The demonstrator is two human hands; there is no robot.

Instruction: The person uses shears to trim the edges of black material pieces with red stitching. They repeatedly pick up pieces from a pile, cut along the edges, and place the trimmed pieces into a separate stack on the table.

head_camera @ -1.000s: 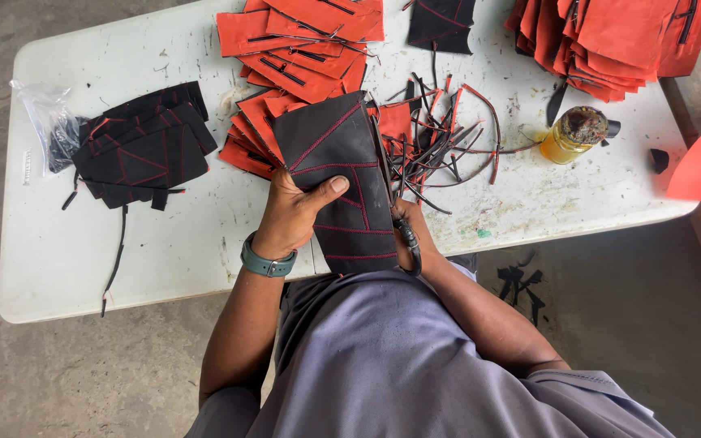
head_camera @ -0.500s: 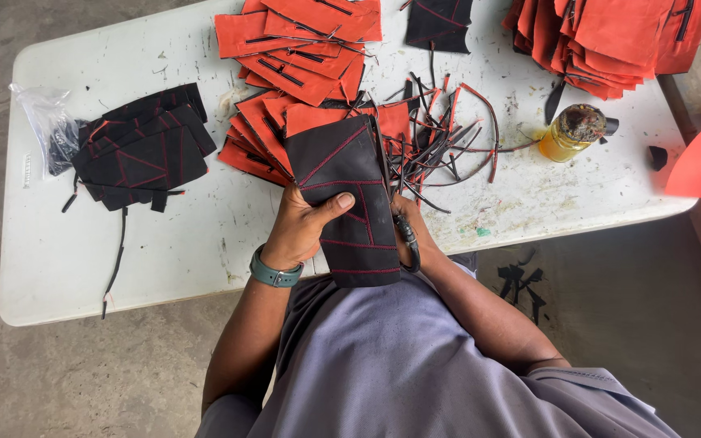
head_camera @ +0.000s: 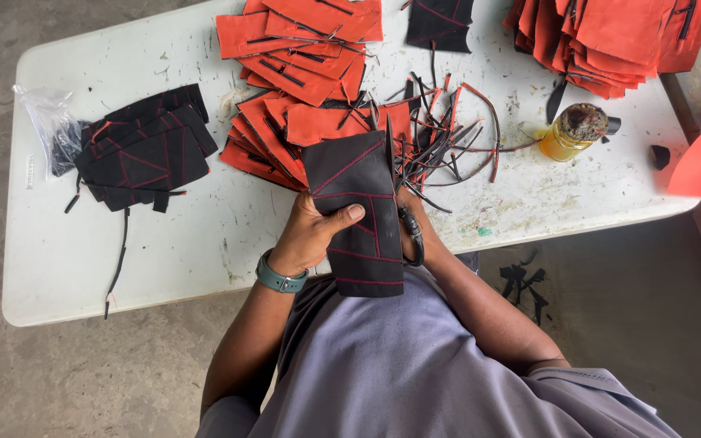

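Head-camera view looks straight down on a person at a white table (head_camera: 164, 268), holding a long black piece (head_camera: 359, 215) with red stitching up off the table edge, close to the body, so the stitched face turns upward where it can be looked over. Left hand (head_camera: 310, 239) grasps the piece from its left edge, thumb pressed flat across the front and fingers curled behind; a green watch (head_camera: 279, 280) sits on that wrist. Right hand (head_camera: 407, 212) is mostly hidden behind the piece's right edge, so I cannot tell how firmly it grips, though it seems to steady that side, and a dark loop, perhaps scissor handles, hangs by it. Finished-looking black pieces (head_camera: 144, 154) lie stacked apart on the left, next to a crumpled clear plastic bag (head_camera: 54, 126), while orange pieces (head_camera: 294, 73) fan out just beyond the hands within easy reach, and a second orange stack (head_camera: 602, 36) sits far right. Trimmed strips (head_camera: 448, 134) lie loose in a tangle between them. A small yellow jar (head_camera: 574, 134) with a crusted dark top stands right of the scraps; I see no label on it.
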